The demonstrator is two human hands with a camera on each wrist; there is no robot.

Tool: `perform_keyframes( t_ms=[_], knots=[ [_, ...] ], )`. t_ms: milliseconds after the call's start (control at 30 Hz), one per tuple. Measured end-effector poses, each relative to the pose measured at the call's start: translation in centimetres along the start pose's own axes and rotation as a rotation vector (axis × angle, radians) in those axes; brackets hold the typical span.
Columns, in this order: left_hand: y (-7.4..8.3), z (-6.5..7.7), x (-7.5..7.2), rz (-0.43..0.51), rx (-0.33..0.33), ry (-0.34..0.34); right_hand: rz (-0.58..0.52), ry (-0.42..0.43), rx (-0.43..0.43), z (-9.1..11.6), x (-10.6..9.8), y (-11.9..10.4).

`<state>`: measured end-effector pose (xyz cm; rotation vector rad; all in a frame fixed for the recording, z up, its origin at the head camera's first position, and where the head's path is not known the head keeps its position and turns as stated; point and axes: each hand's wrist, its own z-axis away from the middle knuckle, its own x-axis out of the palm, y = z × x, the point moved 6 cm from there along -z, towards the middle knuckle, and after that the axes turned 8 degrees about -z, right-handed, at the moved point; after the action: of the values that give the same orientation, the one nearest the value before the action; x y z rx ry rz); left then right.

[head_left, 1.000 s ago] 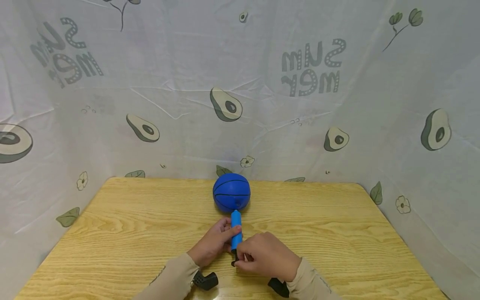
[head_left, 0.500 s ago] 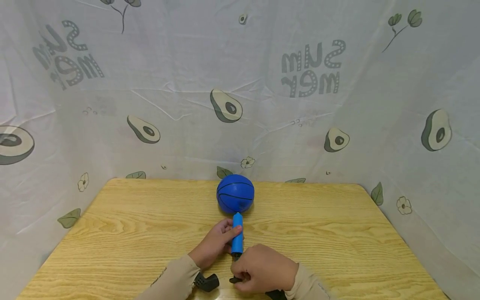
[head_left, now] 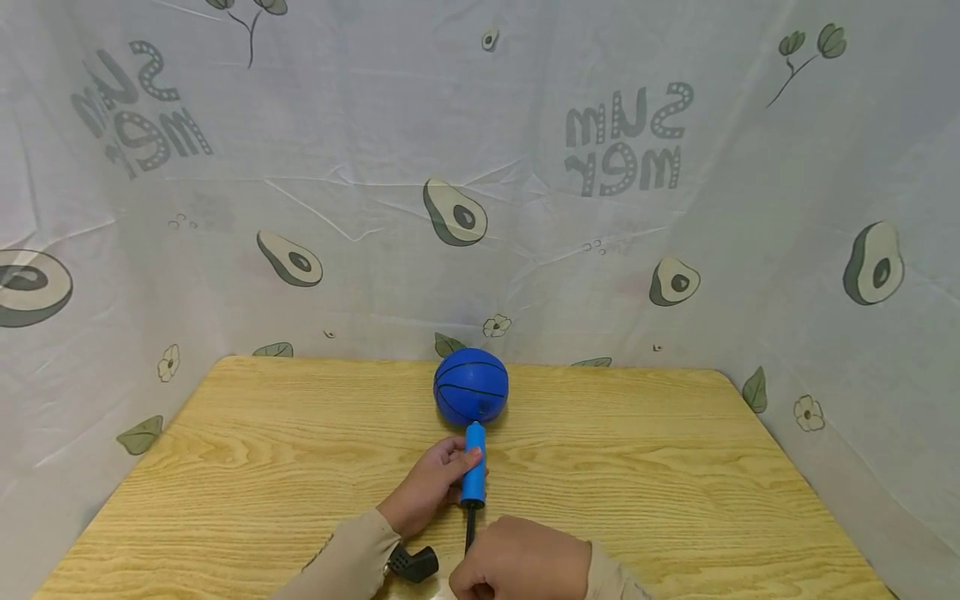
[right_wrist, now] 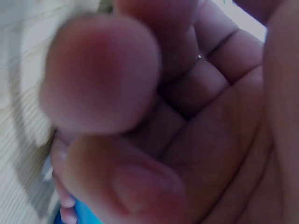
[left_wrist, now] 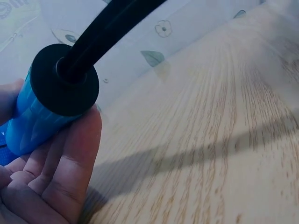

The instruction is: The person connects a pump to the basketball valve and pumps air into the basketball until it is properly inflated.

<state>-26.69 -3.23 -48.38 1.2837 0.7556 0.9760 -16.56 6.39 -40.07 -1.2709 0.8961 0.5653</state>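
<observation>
A blue ball with black seams (head_left: 470, 385) sits toward the back of the table, and the nose of a light blue hand pump (head_left: 474, 479) meets its near side. My left hand (head_left: 426, 490) grips the pump's barrel, thumb on top and fingers curled beneath. From the barrel's black end cap (left_wrist: 51, 93), a black rod (head_left: 470, 527) extends toward me. At the rod's near end my right hand (head_left: 528, 560) is curled round the pump handle, which its fingers hide. In the right wrist view, the curled fingers (right_wrist: 100, 74) and thumb fill most of the picture.
The wood-grain table (head_left: 660, 475) spreads out on both sides of the hands. Behind and beside it hangs a pale curtain (head_left: 360, 167) printed with avocados and leaves. A black wrist device (head_left: 414, 564) shows at the left cuff.
My right hand has drawn back toward me, pulling more of the black rod out of the barrel. The ball has shifted slightly right, while my left hand stays nearly in place.
</observation>
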Motion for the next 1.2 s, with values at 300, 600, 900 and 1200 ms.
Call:
perform_keyframes(
  t_ms=[300, 600, 900, 1200],
  knots=[
    [-0.3, -0.2, 0.2, 0.009, -0.023, 0.020, -0.103, 0.139, 0.122, 1.9, -2.3, 2.9],
    [-0.2, -0.2, 0.6, 0.030, -0.016, -0.027, -0.006, 0.327, 0.242, 2.4, -3.6, 4.9],
    [-0.6, -0.4, 0.3, 0.015, -0.007, -0.019, 0.038, 0.317, 0.194, 2.0, -3.0, 4.8],
    [-0.5, -0.4, 0.1, 0.022, 0.007, 0.008, -0.077, 0.145, 0.049, 1.4, -1.9, 2.9]
  ],
)
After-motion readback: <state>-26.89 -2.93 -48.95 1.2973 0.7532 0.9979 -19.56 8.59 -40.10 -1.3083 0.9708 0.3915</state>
